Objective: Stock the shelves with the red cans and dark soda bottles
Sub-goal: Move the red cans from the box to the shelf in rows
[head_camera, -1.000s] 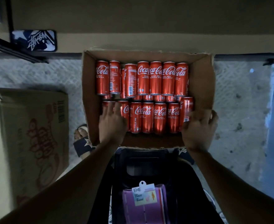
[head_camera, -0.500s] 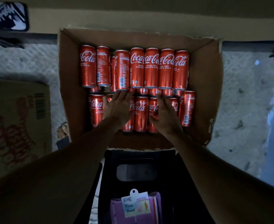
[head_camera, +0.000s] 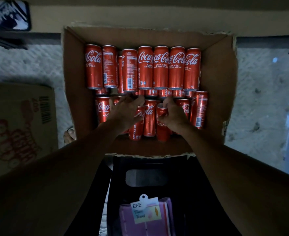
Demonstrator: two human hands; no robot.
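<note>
Head view, entry: picking stage of stocking. Slim red aluminium cans (head_camera: 160,68) are lying on their sides in two layered rows inside an open brown cardboard box (head_camera: 75,74), which is sitting on a pale speckled floor (head_camera: 259,99); no shelf and no dark soda bottles are showing. Right hand (head_camera: 174,116) is reaching into the near row, thumb and fingers curling round the far end of one red can (head_camera: 162,126), which is sitting slightly nearer than its neighbours. Left hand (head_camera: 123,114) is lying palm down over the near row just to the left, fingers (head_camera: 113,103) spreading and bending over the can ends; whether it is gripping one cannot be told. Both forearms are stretching forward from the near edge, converging on the middle of the box. Judged step: drawing cans out for carrying to the shelves, with nearly the whole load waiting. Next move is calling for a firm lift clear of the neighbouring cans, since loosened ones are likely to roll. Also lying by: a printed tan carton (head_camera: 21,125) at left and a purple towel packet with a paper tag (head_camera: 145,217) near the body.
</note>
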